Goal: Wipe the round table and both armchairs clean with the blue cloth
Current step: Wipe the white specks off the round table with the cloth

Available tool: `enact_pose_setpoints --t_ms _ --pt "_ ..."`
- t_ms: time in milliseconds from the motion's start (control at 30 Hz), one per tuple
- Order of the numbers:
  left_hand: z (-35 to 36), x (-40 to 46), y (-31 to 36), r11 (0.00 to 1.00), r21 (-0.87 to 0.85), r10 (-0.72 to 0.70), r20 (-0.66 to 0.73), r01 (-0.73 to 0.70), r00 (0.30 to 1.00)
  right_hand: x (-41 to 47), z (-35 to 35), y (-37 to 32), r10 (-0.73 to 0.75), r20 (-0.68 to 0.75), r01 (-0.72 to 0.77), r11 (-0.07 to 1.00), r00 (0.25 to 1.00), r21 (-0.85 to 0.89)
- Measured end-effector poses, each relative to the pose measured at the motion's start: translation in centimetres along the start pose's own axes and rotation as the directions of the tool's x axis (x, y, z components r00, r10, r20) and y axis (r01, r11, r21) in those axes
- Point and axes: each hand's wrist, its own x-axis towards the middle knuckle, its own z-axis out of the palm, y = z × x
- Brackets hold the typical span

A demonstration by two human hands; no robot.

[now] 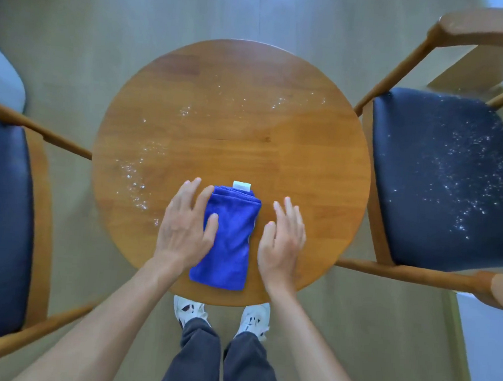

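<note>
Crumbs could fall to the floor if the blue cloth, folded at 6 o'clock on the round table, pushes them off the edge. The left hand lies flat, fingers straight, touching the cloth's side. The right hand is spread just beside it, holding nothing. The armchair at 3 o'clock is speckled too.
</note>
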Motion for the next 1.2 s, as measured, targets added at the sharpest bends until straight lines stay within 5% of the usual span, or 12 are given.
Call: enact_pose_setpoints --t_ms 100,233,533,667,933,1067,1200 --pt "3.4 -1.6 2.0 0.99 0.086 0.11 0.072 -0.116 0.991 3.1 -1.2 4.0 -0.156 0.081 0.175 0.913 0.984 -0.368" --pt "6.2 -2.2 2.5 0.983 0.158 0.079 0.08 -0.091 0.994 3.7 0.1 6.5 -0.282 0.113 0.297 0.781 0.953 -0.549" --pt "8.8 -2.9 7.2 0.982 0.132 0.136 0.015 -0.137 0.991 4.0 0.4 7.2 -0.334 0.006 0.293 0.818 0.943 -0.496" --pt "6.7 -1.0 2.5 0.974 0.102 0.207 -0.042 -0.202 0.977 3.9 0.4 7.0 -0.344 -0.002 0.298 0.816 0.939 -0.495" --pt "-1.4 3.0 -13.4 0.95 0.065 -0.27 -0.311 0.304 0.911 3.8 0.5 6.5 -0.291 0.008 0.257 0.83 0.957 -0.495" --pt "-0.2 2.9 -11.5 0.926 0.088 -0.315 -0.352 0.366 0.881 3.7 0.7 6.4 -0.286 0.007 0.25 0.825 0.958 -0.507" --pt "3.7 1.9 -3.4 0.98 0.087 -0.144 -0.305 0.179 0.941 3.8 1.0 6.6 -0.299 0.002 0.257 0.816 0.954 -0.518"
